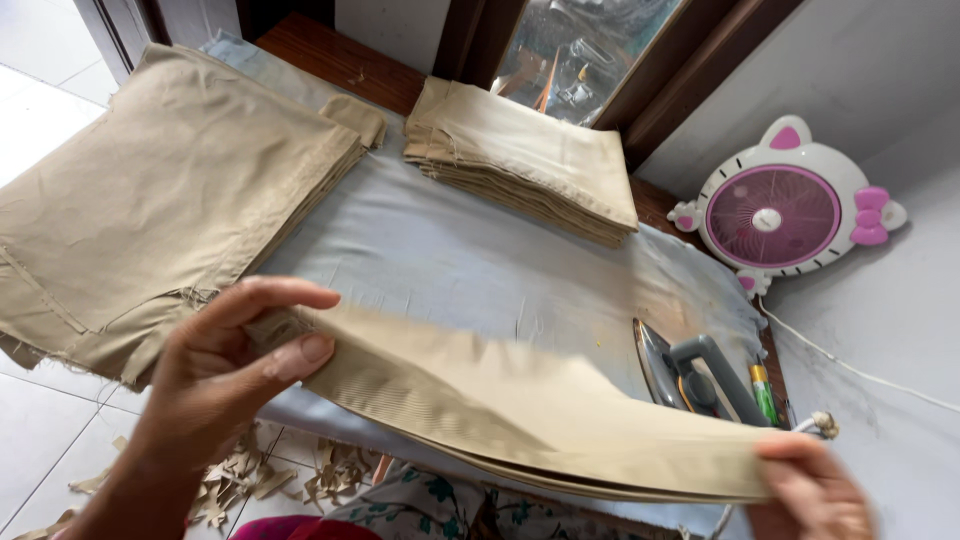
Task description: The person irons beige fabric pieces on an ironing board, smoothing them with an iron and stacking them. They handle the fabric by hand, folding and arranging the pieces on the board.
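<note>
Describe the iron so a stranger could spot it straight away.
Start at the long ironing board covered in pale blue cloth. At its right end, below the cat-shaped pink fan, the iron stands on its heel. It alone there is shiny metal with a grey handle; everything else nearby is tan fabric.

A home sewing and pressing corner

A padded ironing table point(480, 260) covered in pale grey cloth stands against a wood-framed window point(590, 50), with an electric iron point(690, 375) resting on its heel at one end. Stacks of cut khaki fabric pieces point(170, 190) and a second, smaller pile point(525, 160) lie on it; fabric trimmings point(270, 480) litter the white tiled floor point(40, 440). A small cat-shaped pink and white fan point(780, 210) leans on the wall.
</note>
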